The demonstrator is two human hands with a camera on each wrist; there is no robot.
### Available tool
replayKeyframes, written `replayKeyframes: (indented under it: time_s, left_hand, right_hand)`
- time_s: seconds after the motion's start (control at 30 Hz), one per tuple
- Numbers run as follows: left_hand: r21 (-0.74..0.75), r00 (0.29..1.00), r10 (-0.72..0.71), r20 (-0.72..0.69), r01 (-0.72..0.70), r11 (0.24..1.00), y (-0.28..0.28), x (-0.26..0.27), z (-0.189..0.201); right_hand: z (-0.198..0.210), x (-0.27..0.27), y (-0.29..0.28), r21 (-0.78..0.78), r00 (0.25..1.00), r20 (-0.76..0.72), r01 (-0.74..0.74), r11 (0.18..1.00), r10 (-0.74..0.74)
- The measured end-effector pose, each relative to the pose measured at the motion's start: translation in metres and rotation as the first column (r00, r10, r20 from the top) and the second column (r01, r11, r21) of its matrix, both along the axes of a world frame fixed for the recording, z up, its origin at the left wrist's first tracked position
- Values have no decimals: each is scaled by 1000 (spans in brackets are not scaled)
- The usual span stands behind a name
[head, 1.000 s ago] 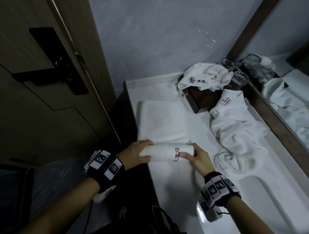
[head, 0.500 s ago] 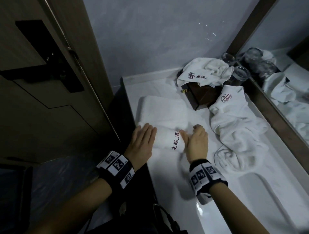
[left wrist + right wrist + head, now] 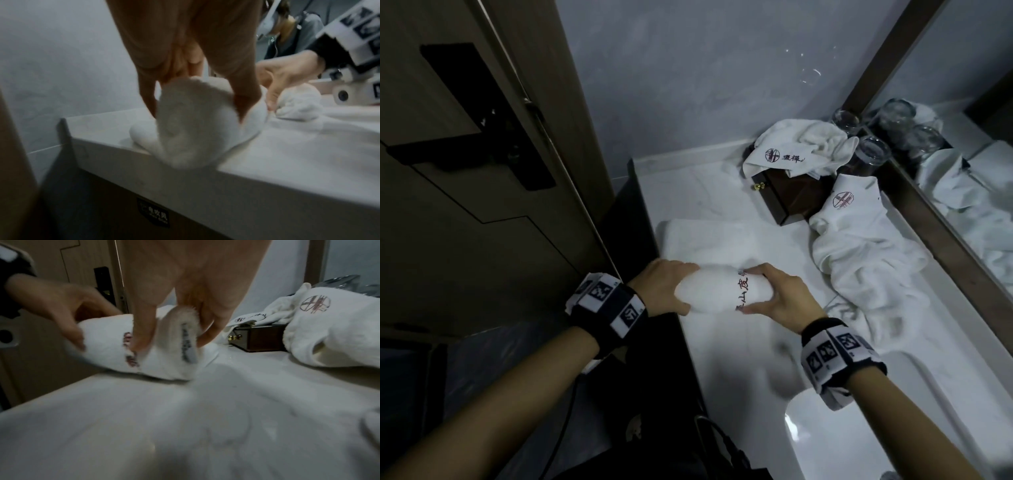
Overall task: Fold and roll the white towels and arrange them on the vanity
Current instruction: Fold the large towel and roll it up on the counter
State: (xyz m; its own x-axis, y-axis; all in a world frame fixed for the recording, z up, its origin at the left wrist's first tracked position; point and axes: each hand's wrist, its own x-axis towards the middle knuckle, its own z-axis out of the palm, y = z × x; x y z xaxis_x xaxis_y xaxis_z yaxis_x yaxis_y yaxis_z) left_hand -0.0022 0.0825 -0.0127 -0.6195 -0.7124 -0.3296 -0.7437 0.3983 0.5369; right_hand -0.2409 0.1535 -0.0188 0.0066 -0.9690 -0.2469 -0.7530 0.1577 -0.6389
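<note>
A rolled white towel (image 3: 722, 291) with red lettering is held by its two ends near the left front edge of the white vanity top (image 3: 739, 359). My left hand (image 3: 683, 287) grips the left end (image 3: 195, 129), fingers behind and thumb in front. My right hand (image 3: 753, 291) grips the lettered right end (image 3: 160, 360) the same way. In the right wrist view the roll is tilted. Flat white towel (image 3: 709, 240) lies just behind it; whether the two join I cannot tell. A loose crumpled towel (image 3: 866, 260) lies to the right.
A dark wooden box (image 3: 791, 198) stands at the back with another logo towel (image 3: 798, 150) draped over it. Glass tumblers (image 3: 873, 150) stand by the framed mirror (image 3: 962, 171). A sink basin (image 3: 825, 428) opens at the front right. A door (image 3: 465, 171) stands close on the left.
Half a second ago my flat hands pressed on the roll farther back on the spread towel. Now both hands grip its ends, and it sits nearer the front edge.
</note>
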Motion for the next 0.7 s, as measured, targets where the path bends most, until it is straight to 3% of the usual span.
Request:
replayKeyframes:
  time_s: [0.07,0.17,0.27,0.33,0.43,0.5,0.57,0.63,0.7]
  left_hand:
    - [162,991,96,-94,-80,984,0,10,-2]
    - [361,961,217,-173,-143,921,-11,17,-1]
    - [393,917,273,-290,-146,908,-21,17,2]
    - [241,887,241,-393,-153,958,-24,12,6]
    - [-214,939,52,-340,-131,968,-24,0,12]
    - [-495,964,-64,-260,-76,865,-18,-10,14]
    - [-701,991,-81,-106,-16,713,-3,-19,8]
    - [-751,990,-20,142,121,650,13,-25,2]
    - [-725,945,4,327,248,642,20,-24,-2]
  right_hand:
    - [0,-6,1,119,988,144,32,992,-49]
    - [-4,-5,-2,134,973,196,93,987,-118]
    - [-7,-3,-16,161,943,246,189,969,-225]
    - [-8,1,-27,204,942,217,213,956,-256]
    - [-10,13,-43,213,931,137,305,928,-338]
    - [-9,20,-52,193,918,55,375,907,-392]
    - [-9,27,-59,169,899,-70,438,883,-433]
    - [-11,31,-59,10,875,-245,433,901,-418]
    - [-10,36,-52,-324,869,-320,273,906,-376]
